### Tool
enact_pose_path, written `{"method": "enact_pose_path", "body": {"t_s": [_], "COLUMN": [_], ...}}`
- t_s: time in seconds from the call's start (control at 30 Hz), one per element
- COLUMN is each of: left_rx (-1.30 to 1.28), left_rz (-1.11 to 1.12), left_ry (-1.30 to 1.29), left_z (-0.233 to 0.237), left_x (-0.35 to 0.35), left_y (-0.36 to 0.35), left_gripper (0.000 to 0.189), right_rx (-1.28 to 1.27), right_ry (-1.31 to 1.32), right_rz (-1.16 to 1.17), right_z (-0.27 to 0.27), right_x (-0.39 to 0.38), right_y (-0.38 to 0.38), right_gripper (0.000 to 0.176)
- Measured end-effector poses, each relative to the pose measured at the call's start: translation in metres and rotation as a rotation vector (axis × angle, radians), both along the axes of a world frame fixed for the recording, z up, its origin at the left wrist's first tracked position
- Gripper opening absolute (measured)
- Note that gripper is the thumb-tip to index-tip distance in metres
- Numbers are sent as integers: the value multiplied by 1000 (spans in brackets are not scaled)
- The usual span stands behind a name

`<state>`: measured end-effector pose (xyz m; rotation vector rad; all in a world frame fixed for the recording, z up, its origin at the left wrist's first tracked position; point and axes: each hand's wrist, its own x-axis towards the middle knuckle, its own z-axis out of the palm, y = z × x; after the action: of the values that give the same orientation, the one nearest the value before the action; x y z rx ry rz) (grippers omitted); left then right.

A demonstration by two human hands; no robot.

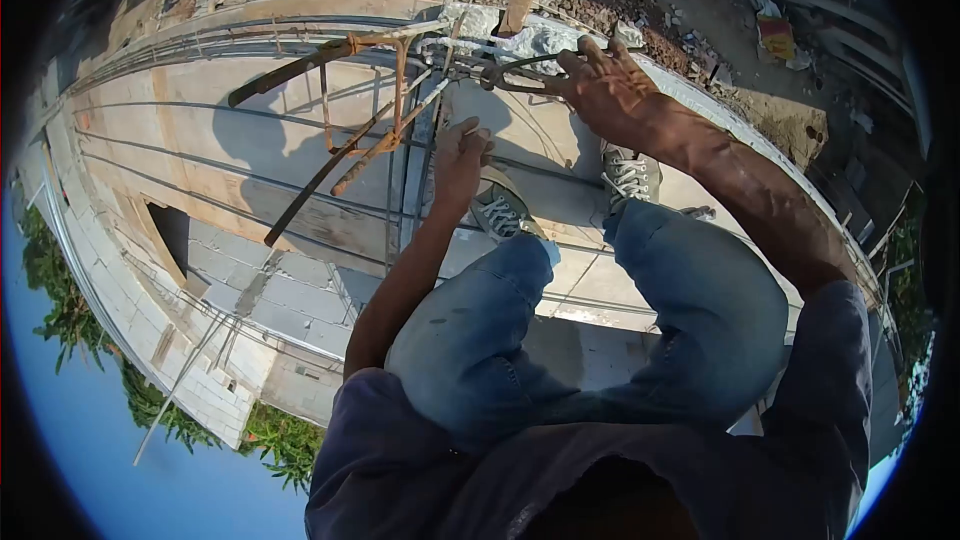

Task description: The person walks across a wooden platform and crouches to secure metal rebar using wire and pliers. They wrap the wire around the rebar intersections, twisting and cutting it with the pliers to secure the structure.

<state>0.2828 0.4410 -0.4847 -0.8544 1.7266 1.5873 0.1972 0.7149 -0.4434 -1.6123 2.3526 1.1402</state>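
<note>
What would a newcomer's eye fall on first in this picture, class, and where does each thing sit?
Most striking, perhaps, are the bent knees in faded blue jeans, filling the centre and lower middle. Above them, right of centre, the right hand grips the handles of metal pincers; the left hand is lower and further left. A rusty metal frame juts across the upper left, casting shadows on the pale surface beneath.

A person (420, 445) crouched in blue jeans (465, 330), right hand (612, 90) gripping pincers (512, 66) beside rusty steel bars (401, 82), left hand (461, 162) curled close by, rubble (668, 35) strewn out beyond.
</note>
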Motion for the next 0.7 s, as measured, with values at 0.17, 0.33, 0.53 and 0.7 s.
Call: {"method": "enact_pose_path", "body": {"t_s": [0.17,0.33,0.53,0.7], "left_rx": [39,339,727,559], "left_rz": [346,409,731,578], "left_ry": [103,224,275,308], "left_z": [-42,-63,-103,-98], "left_x": [-14,-11,-1,3], "left_y": [13,20,39,38], "left_gripper": [46,34,29,32], "right_rx": [-499,-742,-796,-776], "right_ry": [-590,-467,-597,-683], "right_rz": [-511,-349,-427,-631], "right_z": [1,-13,-14,-28], "right_x": [-17,-11,-4,1], "right_y": [-35,-39,-47,-54], "right_gripper": [36,27,38,44]}}
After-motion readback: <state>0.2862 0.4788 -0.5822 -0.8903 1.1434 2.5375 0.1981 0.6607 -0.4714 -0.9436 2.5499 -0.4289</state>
